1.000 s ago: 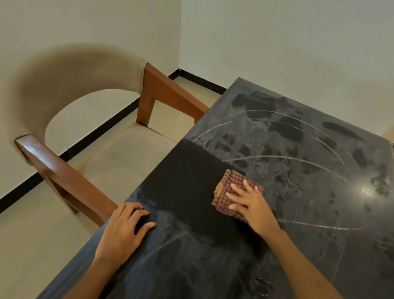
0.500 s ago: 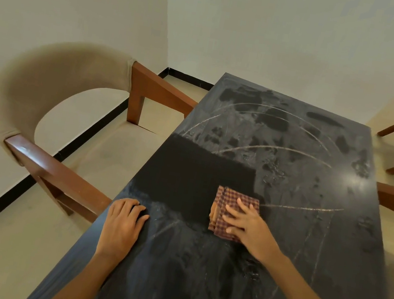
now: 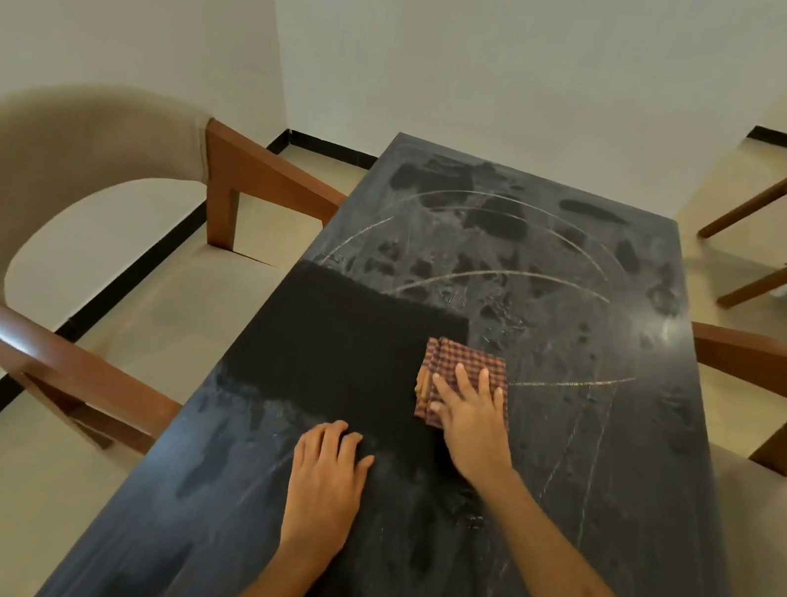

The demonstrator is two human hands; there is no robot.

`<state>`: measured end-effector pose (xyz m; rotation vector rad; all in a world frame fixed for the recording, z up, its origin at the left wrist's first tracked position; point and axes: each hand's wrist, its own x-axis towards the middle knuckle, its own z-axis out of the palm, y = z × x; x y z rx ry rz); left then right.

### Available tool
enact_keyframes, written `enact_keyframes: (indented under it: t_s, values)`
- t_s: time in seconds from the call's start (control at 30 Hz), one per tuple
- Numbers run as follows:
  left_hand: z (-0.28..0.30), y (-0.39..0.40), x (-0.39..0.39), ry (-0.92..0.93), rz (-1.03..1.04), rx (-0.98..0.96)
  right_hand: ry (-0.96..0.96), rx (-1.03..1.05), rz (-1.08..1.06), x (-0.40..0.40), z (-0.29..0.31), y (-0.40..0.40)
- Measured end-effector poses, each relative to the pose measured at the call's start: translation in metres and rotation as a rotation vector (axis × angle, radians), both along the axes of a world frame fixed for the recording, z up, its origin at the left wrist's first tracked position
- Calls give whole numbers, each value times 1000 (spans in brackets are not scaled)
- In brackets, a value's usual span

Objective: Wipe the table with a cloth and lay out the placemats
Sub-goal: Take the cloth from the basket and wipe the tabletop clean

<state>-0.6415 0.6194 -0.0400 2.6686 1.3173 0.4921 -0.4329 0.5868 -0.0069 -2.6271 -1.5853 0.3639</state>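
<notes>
- Table (image 3: 558, 482): dark stone-like top, pale-veined, smeared and dusty; one wiped band matt black.
- Cloth (image 3: 466, 362): woven checked fabric, folded.
- Chair (image 3: 58, 362): glossy brown wood arms, matt beige upholstery.

the cloth (image 3: 464, 374) is a folded square of red-brown check, lying flat near the middle of the table (image 3: 558, 482). the table is a long, dark, marble-like top, dusty and streaked with pale arcs, with one clean black band just left of the cloth.
</notes>
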Motion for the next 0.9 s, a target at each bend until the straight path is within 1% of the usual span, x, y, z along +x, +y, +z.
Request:
enact_keyframes:
  t_s: [0.13,0.2,0.27,0.37,0.6,0.67,0.77,0.9]
  values:
    - [-3,1,2,-7,8,65,61,-22,-47,49,7,39]
    - [-2,1,2,-10,7,73,108,-41,-73,62,8,51]
    - [-3,1,2,-16,8,63,106,-68,-74,63,9,53]
    - [-1,0,2,-8,5,26,82,-40,-77,46,6,33]
    - [3,-1,1,1,5,-29,101,16,-107,-23,8,-68]
    - [4,-1,1,0,13,-51,87,10,-112,-34,7,-87]
    - [6,-1,3,-6,25,-66,77,49,-127,-26,1,-85]
    - [7,-1,4,-12,33,-71,47,25,-160,27,-1,-42]
